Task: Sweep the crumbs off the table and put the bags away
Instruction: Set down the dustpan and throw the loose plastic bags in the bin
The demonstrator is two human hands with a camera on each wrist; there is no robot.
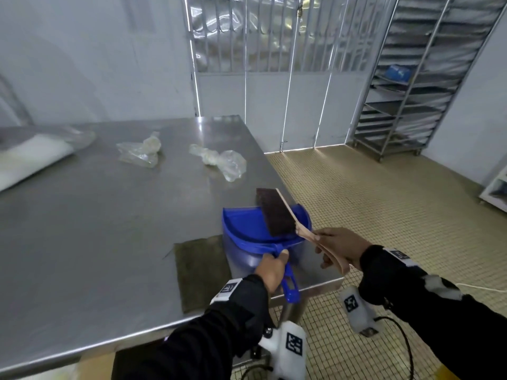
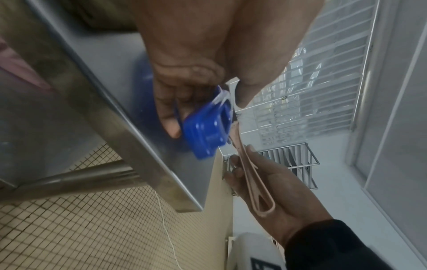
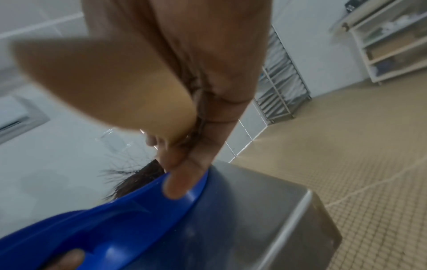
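Note:
A blue dustpan (image 1: 255,229) sits near the right front corner of the steel table (image 1: 82,242). My left hand (image 1: 273,270) grips its handle (image 2: 205,133). My right hand (image 1: 340,248) holds the pink handle (image 2: 254,182) of a brush, whose dark bristles (image 1: 275,212) lie over the pan. Two crumpled clear bags (image 1: 142,150) (image 1: 222,161) lie farther back on the table. In the right wrist view the pan's rim (image 3: 138,215) and the brush's bristles (image 3: 138,175) show below my fingers.
A dark green cloth (image 1: 201,272) lies flat left of the pan. A large clear bag of white powder (image 1: 30,154) rests at the table's left. A metal tray rack (image 1: 411,78) stands at the back right on the tiled floor (image 1: 384,215).

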